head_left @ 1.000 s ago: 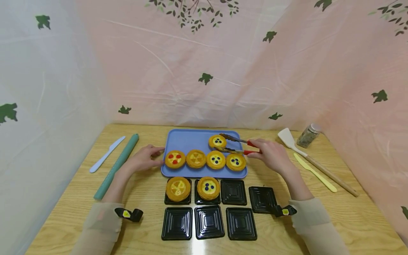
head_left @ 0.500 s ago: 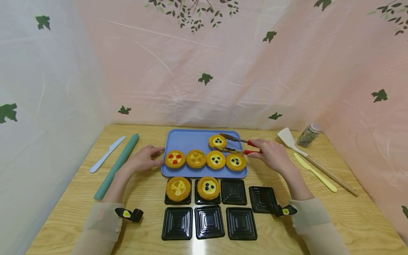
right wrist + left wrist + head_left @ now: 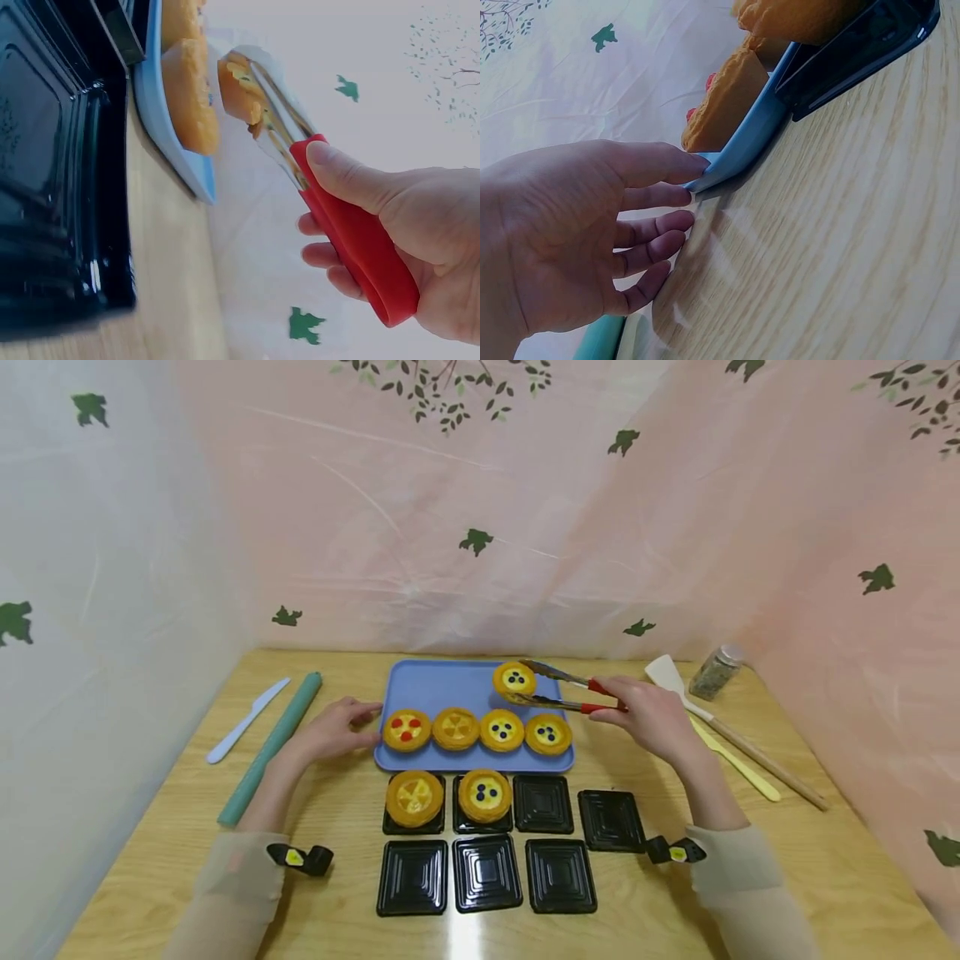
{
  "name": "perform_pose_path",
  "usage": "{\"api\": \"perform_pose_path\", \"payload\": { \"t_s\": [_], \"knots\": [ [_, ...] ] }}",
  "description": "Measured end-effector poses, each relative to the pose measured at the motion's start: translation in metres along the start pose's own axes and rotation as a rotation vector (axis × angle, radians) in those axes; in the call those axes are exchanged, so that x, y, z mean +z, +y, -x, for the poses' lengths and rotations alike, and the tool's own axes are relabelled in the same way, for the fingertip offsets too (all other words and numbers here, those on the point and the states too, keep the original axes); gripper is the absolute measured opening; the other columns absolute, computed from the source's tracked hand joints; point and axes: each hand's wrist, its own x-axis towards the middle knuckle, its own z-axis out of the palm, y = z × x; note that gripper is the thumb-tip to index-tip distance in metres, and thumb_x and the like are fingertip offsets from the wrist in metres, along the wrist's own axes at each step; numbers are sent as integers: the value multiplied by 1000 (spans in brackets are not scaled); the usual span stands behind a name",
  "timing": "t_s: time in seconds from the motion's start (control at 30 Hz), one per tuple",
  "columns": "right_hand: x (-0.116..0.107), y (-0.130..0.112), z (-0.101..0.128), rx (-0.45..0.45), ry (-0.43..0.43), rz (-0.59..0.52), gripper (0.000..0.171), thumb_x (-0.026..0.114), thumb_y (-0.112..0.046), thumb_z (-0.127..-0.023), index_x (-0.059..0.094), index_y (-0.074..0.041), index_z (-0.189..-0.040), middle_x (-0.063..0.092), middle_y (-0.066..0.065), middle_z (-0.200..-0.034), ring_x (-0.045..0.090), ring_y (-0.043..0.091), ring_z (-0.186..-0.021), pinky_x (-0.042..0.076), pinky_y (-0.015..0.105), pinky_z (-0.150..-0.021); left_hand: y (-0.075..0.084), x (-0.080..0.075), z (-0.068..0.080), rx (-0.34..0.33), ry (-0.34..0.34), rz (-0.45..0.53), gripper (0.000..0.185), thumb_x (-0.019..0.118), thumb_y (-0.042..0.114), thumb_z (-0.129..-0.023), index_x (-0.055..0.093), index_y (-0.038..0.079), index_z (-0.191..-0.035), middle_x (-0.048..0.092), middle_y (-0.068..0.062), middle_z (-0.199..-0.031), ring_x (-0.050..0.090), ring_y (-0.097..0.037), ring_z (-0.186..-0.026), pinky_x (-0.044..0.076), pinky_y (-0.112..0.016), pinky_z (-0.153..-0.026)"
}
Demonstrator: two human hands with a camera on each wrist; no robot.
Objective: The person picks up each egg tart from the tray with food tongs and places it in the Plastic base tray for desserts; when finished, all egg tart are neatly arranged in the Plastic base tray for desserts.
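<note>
Past the black cups (image 3: 486, 883) near me, I press my left hand's (image 3: 330, 735) straight fingers against the blue tray (image 3: 435, 681) to steady its left edge, while my right hand (image 3: 651, 717) squeezes the tongs (image 3: 562, 692), lifting a blueberry tart (image 3: 514, 680) above its far side.

Two bare hands, left hand (image 3: 330, 737) and right hand (image 3: 651, 718), without rings or gloves. Long sleeves of a pale beige, slightly sheer-looking fabric, ending at the wrists: left sleeve (image 3: 232, 881), right sleeve (image 3: 738, 872). Strapped at each cuff, a small black device with a yellow mark, left wrist device (image 3: 300, 858) and right wrist device (image 3: 677, 851), probably camera mounts, too small to make out further. Short, unpainted fingernails.
</note>
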Motion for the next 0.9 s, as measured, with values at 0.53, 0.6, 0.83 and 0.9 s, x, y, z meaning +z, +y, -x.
{"api": "perform_pose_path", "payload": {
  "t_s": [0.53,0.6,0.83,0.9],
  "knots": [
    [-31,8,57,-83,43,-56,55,81,-32,-87,67,-16,-138,76,1,-106,57,7,-74,42,23,-59,2,0,-1,9,11,-18,65,69,29,-95,51,1,-150,61,-25,-128,59,-38,-117,50,-54,-100],
    [-33,10,65,-103,38,-68,54,82,-31,-86,68,-18,-137,76,-2,-108,58,5,-76,43,22,-60,1,1,-2,7,9,-19,65,70,30,-95,51,1,-150,61,-25,-129,59,-38,-117,50,-54,-100],
    [-37,16,81,-176,-16,-97,55,85,-31,-81,71,-21,-133,74,-9,-100,57,-3,-76,42,19,-59,1,0,-2,4,12,-10,65,70,30,-94,51,1,-150,61,-25,-129,59,-37,-117,50,-54,-100],
    [-38,17,83,-187,-24,-88,55,86,-31,-80,71,-21,-132,75,-8,-104,58,-3,-77,42,19,-59,1,0,-1,7,15,-9,65,70,29,-94,51,1,-150,61,-25,-129,59,-38,-117,50,-54,-100]
  ]
}}
